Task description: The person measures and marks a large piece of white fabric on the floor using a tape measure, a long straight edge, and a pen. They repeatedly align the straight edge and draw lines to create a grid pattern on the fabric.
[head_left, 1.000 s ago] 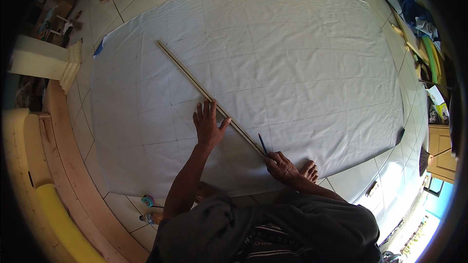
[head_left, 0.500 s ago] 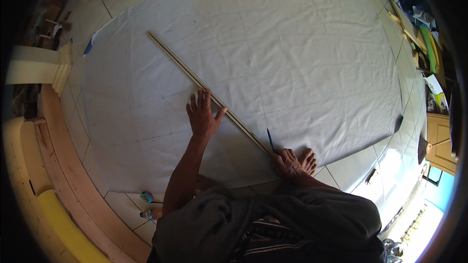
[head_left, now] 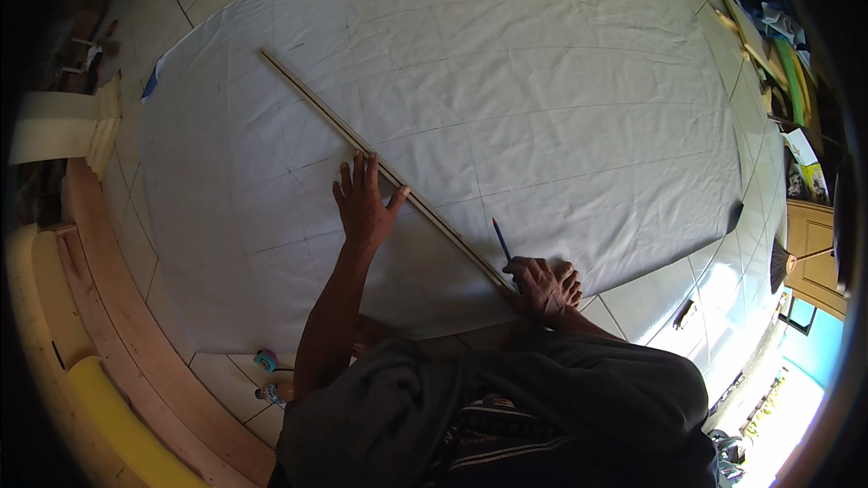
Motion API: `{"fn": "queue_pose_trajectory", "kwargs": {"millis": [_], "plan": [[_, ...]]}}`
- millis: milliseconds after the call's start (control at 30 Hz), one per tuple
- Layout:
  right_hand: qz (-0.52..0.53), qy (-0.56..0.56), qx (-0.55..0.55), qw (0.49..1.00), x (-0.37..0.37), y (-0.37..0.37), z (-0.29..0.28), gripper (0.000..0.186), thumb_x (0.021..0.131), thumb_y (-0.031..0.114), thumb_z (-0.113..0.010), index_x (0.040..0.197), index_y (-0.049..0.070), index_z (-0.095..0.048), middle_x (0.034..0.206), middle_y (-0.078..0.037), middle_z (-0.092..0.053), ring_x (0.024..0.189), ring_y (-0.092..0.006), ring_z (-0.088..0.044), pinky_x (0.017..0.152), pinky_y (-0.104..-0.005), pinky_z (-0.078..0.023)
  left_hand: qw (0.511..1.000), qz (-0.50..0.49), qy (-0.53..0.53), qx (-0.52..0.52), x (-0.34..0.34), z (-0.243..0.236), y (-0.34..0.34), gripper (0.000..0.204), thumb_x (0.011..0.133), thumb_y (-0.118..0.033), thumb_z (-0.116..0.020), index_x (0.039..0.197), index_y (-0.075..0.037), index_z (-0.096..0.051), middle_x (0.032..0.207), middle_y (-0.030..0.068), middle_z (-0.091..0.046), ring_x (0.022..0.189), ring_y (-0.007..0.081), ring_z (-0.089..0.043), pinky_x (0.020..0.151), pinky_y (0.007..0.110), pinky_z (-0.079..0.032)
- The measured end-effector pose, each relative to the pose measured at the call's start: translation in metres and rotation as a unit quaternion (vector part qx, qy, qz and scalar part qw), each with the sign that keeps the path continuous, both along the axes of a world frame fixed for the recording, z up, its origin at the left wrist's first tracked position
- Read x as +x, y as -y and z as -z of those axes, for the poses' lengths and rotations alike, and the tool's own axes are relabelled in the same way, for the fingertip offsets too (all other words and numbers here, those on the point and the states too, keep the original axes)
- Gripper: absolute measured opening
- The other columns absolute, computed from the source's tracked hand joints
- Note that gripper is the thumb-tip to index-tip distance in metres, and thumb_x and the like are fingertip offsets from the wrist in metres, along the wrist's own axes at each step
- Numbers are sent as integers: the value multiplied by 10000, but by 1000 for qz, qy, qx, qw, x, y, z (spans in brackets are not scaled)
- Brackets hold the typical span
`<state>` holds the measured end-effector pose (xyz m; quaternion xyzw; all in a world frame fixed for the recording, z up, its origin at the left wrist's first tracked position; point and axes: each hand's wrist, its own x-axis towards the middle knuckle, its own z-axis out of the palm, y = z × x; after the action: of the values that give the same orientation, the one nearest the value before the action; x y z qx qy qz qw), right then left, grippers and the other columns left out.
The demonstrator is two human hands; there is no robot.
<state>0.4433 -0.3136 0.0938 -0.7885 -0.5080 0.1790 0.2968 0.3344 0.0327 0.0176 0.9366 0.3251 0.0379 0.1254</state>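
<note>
On the floor, I am seeing a big white cloth (head_left: 542,99) lying flat. My left hand (head_left: 363,203) is pressing, fingers wide, on a long wooden stick (head_left: 362,149) lying slanted across it. My right hand (head_left: 545,287) is holding a blue pencil (head_left: 501,240) at the stick's near end.

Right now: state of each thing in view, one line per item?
White cloth: spread flat on the tiled floor, faint ruled lines on it.
Wooden straightedge: lying diagonally on the cloth.
Left hand: fingers spread, pressing flat at the straightedge.
Right hand: closed around the pencil, at the straightedge's near end.
Blue pencil: held tilted, its lower end hidden in the hand.
</note>
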Motion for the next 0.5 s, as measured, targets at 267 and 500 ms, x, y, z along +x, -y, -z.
{"fn": "queue_pose_trajectory", "kwargs": {"millis": [267,500], "plan": [[-8,-71,72,995,58,-145,15,316,899,94,-704,1209,41,-673,861,-172,-736,777,-354,-730,682,-455,-586,1000,-5,-3,-7,0,-1,1,908,911,-629,-679,1588,-108,-368,1667,199,-302,1511,476,-297,1173,676,-280],[-81,-32,-65,994,82,-239,3,318,928,241,-615,1208,122,-709,876,-158,-750,847,-367,-740,788,-506,-586,1000,-8,-8,-23,1,-2,1,900,907,-601,-703,1574,-96,-371,1670,195,-294,1520,478,-278,1174,682,-276]]}}
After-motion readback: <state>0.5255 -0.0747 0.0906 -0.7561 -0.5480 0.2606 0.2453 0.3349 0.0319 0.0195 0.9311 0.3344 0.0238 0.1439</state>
